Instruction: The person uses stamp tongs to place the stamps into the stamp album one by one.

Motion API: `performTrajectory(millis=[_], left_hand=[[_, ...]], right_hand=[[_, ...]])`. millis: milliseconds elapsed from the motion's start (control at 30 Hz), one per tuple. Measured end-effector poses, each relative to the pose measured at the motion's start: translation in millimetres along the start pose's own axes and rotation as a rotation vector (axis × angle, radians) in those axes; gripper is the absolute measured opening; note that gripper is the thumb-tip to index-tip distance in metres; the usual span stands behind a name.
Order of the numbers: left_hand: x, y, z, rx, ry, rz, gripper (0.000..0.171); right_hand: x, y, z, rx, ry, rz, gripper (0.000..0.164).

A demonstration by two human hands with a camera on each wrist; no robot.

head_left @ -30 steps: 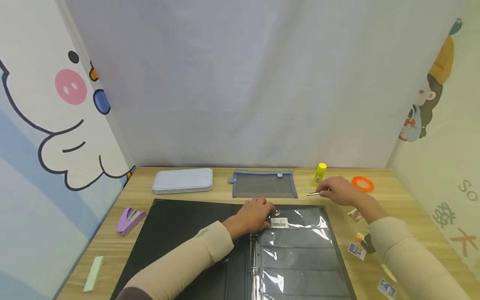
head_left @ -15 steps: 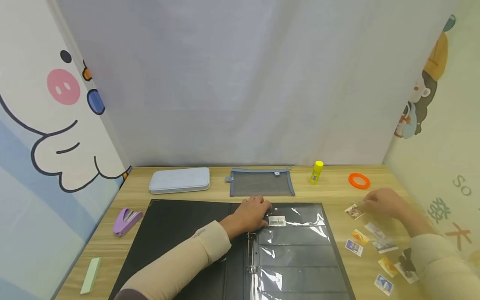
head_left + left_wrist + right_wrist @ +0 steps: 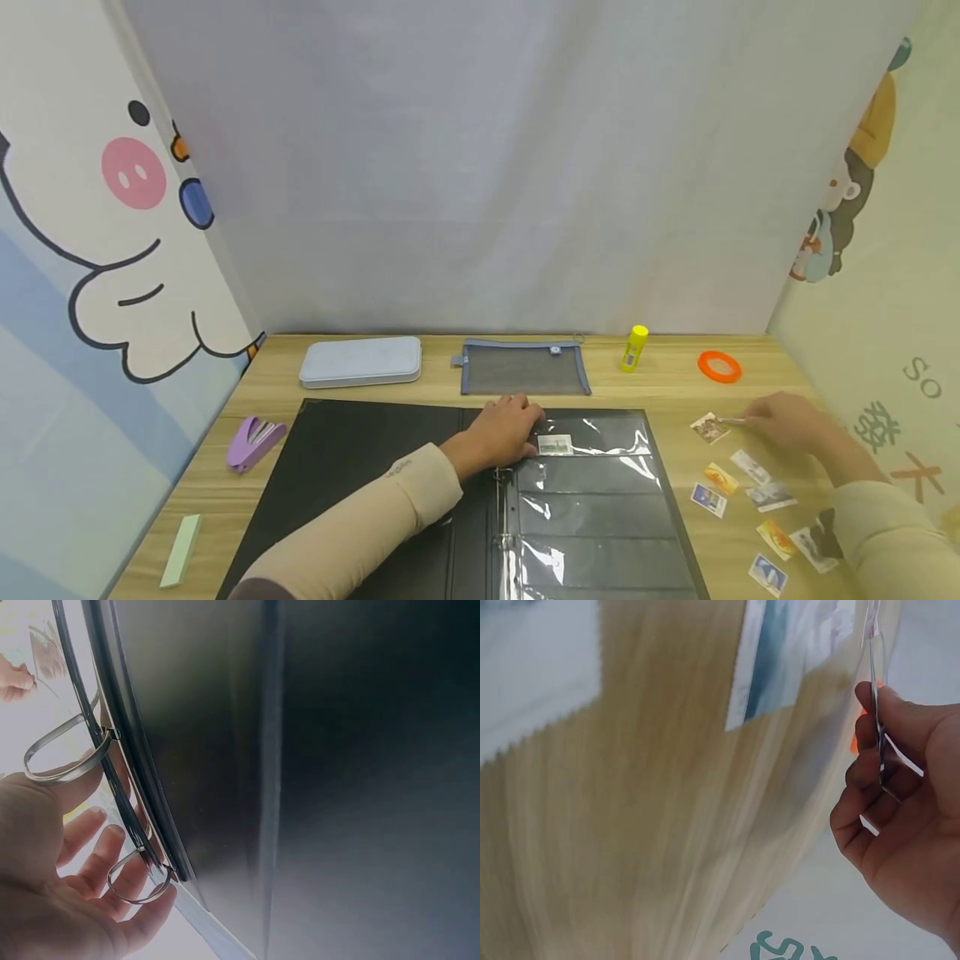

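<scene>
The right hand [image 3: 783, 421] had just come from beside the glue stick [image 3: 634, 348] to the right side of the table [image 3: 667, 396], bringing the tweezers [image 3: 731, 421] with it. It pinched them between thumb and fingers, their tips at the right edge of the brown stamp [image 3: 709, 427]. Half a second earlier, the tips had been by that stamp's far edge. This shift seemed to make the brown stamp the piece being worked on. It lay on the table, right of the album [image 3: 360, 467]; whether the tips had closed on it, I could not tell.

The left hand [image 3: 498, 432] had stayed at the album's far end, resting at the page's corner by the rings [image 3: 64, 777], fingers loosely spread. It appeared to steady the page [image 3: 600, 517]. Just right of its thumb, the green stamp [image 3: 555, 444] sat in the far pocket, unchanged.

Near of the brown stamp lay others, among them a yellow stamp [image 3: 722, 478] with a purple stamp [image 3: 708, 499] just beside it. The orange ring [image 3: 719, 367] lay on the far side.
</scene>
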State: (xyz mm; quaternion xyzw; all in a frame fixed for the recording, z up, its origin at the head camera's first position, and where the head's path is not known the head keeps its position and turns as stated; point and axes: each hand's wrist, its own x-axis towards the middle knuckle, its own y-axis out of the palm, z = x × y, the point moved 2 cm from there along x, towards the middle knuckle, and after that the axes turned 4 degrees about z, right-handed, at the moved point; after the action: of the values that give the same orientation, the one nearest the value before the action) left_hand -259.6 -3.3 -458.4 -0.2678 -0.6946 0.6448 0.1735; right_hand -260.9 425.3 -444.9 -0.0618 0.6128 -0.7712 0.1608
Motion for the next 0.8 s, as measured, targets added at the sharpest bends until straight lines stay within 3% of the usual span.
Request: performTrajectory(millis=[167,333,500,800], left_hand=[[-1.6,0.0,0.2,0.003,0.005,-0.001,0.047],[-3.1,-0.7,0.2,-0.003,0.008,-0.007,0.047],[-3.4,-0.2,0.0,-0.004,0.017,-0.013,0.048],[-3.2,-0.7,-0.3,-0.004,0.015,-0.004,0.048]], right_hand=[[4.7,0.6,3.9,0.022,0.004,0.003,0.011],[14.4,-6.5,12.5,0.032,-0.014,-0.082,0.009],[23.4,-15.9,33.8,0.029,-0.074,-0.106,0.012],[54.1,-22.6,78.5,0.057,-0.093,-0.102,0.01]])
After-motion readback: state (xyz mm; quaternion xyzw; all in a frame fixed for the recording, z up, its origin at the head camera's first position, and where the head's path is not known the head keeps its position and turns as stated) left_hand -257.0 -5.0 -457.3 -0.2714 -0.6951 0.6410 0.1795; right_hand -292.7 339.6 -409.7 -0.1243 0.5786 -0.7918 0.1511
